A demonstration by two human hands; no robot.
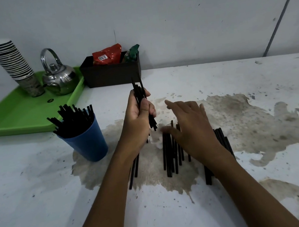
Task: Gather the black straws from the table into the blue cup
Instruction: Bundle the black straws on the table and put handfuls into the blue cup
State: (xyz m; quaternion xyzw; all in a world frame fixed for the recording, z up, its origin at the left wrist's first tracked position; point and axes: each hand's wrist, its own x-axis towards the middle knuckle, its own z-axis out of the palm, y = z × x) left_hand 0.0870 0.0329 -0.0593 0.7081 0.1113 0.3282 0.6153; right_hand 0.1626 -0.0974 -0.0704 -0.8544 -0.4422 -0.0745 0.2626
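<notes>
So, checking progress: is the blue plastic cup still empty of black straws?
No, the blue plastic cup already holds a bunch of black straws standing in it.

Right hand (189,127) motion-blurred, thumb smeared, contact with loose straws (168,154) beneath impossible to judge. Right forearm covers middle of straw pile; count unreadable. Left hand (137,114) hides mid-lengths of held bundle (139,90). Left wrist masks upper ends of two straws (134,167). Blue cup (88,142) swallows lower straw ends. Green tray (24,116) clipped at left edge. Packet print too small.
</notes>
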